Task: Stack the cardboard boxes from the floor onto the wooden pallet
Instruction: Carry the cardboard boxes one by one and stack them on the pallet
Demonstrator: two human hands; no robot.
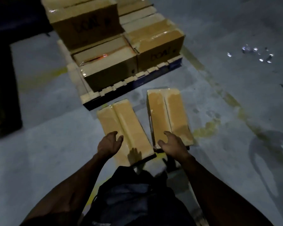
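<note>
While two cardboard boxes point(147, 121) lie on the floor point(219, 95) beside the pallet point(91, 95), your left hand point(109, 143) and right hand point(171, 144) hover above them, fingers relaxed, grasping nothing.

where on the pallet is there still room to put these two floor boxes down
The pallet deck itself looks full: a front-left box and a front-right box cover its near edge, leaving only a thin strip of slats. Free room is on top: the flat tops of those two boxes, beside the upper box already stacked behind.
</note>
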